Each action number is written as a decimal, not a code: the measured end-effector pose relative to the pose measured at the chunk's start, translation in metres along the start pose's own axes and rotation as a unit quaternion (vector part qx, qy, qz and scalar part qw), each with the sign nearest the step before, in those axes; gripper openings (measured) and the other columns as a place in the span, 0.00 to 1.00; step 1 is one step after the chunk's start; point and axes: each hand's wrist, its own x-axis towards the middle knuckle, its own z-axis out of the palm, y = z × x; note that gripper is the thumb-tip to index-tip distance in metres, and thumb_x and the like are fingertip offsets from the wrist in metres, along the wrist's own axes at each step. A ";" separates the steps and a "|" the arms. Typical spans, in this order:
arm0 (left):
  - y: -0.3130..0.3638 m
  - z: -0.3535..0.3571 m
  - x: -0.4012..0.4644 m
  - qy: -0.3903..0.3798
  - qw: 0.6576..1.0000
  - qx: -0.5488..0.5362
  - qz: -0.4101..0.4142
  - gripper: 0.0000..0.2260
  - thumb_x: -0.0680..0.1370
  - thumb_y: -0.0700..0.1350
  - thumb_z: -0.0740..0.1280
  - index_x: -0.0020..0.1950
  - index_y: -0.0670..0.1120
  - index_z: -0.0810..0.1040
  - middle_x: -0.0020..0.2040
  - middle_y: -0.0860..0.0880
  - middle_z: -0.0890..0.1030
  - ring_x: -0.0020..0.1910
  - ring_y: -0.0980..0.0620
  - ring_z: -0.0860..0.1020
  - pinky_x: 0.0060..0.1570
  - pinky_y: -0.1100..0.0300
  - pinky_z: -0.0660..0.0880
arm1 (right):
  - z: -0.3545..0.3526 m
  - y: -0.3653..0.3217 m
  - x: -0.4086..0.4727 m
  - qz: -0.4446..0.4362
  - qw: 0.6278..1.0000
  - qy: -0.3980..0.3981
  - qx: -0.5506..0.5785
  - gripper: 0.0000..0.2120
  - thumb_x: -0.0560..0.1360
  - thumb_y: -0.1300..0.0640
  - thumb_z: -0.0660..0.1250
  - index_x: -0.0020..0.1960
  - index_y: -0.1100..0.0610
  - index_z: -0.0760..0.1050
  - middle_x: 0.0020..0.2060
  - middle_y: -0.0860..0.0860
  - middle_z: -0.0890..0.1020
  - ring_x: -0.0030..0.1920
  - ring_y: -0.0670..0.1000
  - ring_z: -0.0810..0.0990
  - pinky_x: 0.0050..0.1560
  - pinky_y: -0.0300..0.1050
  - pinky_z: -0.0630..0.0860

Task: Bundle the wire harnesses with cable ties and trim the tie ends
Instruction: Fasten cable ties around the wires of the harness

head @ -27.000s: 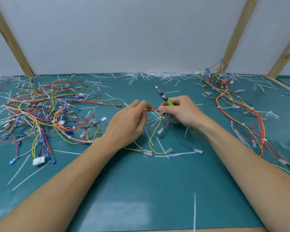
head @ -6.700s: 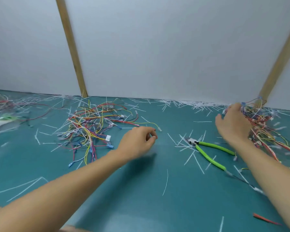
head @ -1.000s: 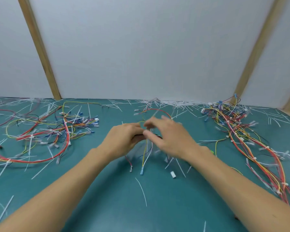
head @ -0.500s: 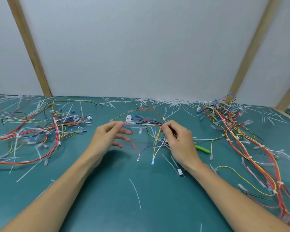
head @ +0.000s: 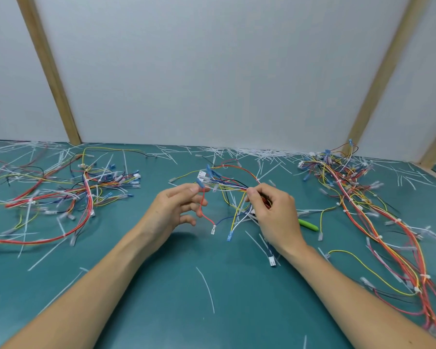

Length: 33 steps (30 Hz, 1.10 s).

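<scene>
Holding now: your right hand (head: pixel 275 215) pinches a small wire harness (head: pixel 227 185) with curled fingers and thumb, above the middle of the green table (head: pixel 161 298).
Left hand: your left hand (head: pixel 173 212) is loose, fingers half open. Its fingertips touch the harness end by a blue plug; I cannot tell if they grip it.
Loose ends: one red wire and one blue wire hang down between your hands.
Piles: two, one wire pile on your left (head: pixel 61 195) and one tied pile on your right (head: pixel 363 210).
Cutter: one green handle (head: pixel 308 225) peeks out just behind your right hand.
White bits: too many cut tie ends (head: pixel 252 152) to count.
</scene>
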 end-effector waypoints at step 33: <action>-0.004 -0.003 0.004 0.084 0.995 0.042 0.033 0.08 0.80 0.43 0.68 0.49 0.49 0.87 0.42 0.48 0.85 0.37 0.54 0.81 0.40 0.61 0.80 | -0.001 -0.010 -0.004 -0.096 0.992 -0.056 -0.051 0.09 0.80 0.53 0.66 0.49 0.52 0.85 0.39 0.42 0.84 0.40 0.45 0.81 0.46 0.52 0.78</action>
